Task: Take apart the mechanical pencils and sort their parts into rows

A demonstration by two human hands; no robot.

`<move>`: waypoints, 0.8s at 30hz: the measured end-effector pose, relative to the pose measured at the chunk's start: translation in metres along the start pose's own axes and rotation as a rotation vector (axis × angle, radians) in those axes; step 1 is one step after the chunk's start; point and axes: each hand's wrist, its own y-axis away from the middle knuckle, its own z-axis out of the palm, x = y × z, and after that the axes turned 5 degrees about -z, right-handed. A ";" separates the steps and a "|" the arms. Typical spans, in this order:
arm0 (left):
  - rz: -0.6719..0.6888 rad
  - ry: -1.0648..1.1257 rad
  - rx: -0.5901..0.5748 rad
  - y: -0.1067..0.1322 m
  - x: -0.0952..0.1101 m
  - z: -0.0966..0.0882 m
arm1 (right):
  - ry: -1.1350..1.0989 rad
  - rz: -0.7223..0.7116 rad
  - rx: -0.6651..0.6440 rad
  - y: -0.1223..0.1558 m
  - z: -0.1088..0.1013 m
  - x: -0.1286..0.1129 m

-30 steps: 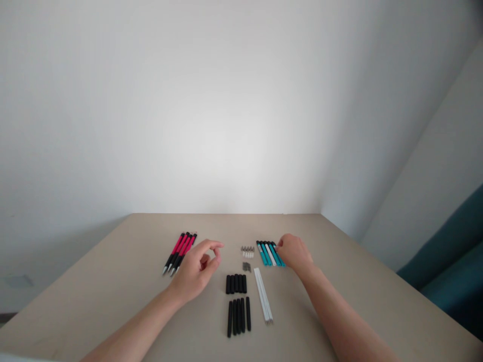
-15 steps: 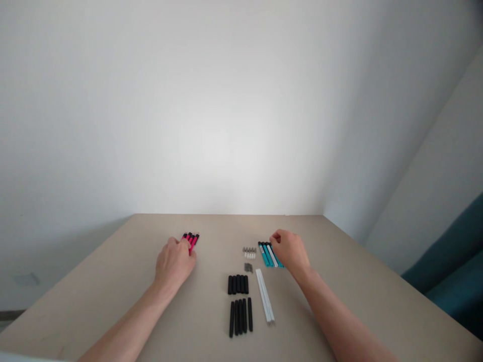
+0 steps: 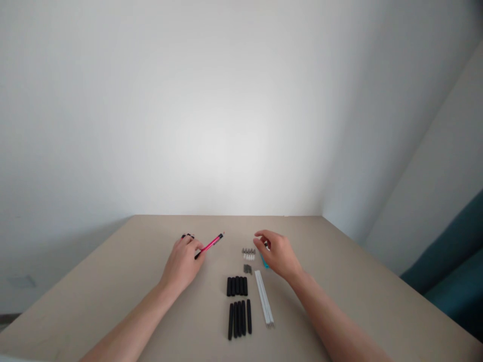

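Note:
My left hand (image 3: 184, 261) pinches a pink ballpoint pen (image 3: 213, 244) with black ends, which slants up to the right above the table. Behind its fingers, the black tips of other pens (image 3: 187, 236) stick out; the rest of them is hidden. My right hand (image 3: 278, 254) has thumb and index finger apart and holds nothing. It hovers over the teal pen barrels (image 3: 264, 261) and covers most of them. Just left of it lie small metal tips (image 3: 248, 251), short white plastic pieces (image 3: 249, 257) and a group of metal springs (image 3: 247, 269).
On the beige table (image 3: 169, 332), short black tubes (image 3: 237, 286) lie in a row, with longer black tubes (image 3: 239, 319) nearer to me. White pen refills (image 3: 264, 299) lie side by side to their right. A white wall (image 3: 226, 125) stands behind; a teal curtain (image 3: 449, 256) hangs at right.
My left hand has lifted one pink pen out of the group and moved slightly right with it. My right hand has shifted left over the teal barrels, and its fingers have opened.

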 end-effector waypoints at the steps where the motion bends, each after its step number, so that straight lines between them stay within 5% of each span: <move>1: 0.072 0.084 -0.010 0.002 0.004 0.000 | -0.045 -0.046 -0.020 0.001 0.001 -0.003; 8: 0.372 0.405 -0.136 0.014 0.022 -0.003 | -0.194 -0.239 -0.223 0.008 0.008 -0.028; 24: 0.191 0.350 -0.147 0.007 0.014 0.002 | -0.168 -0.055 -0.083 0.008 0.012 -0.018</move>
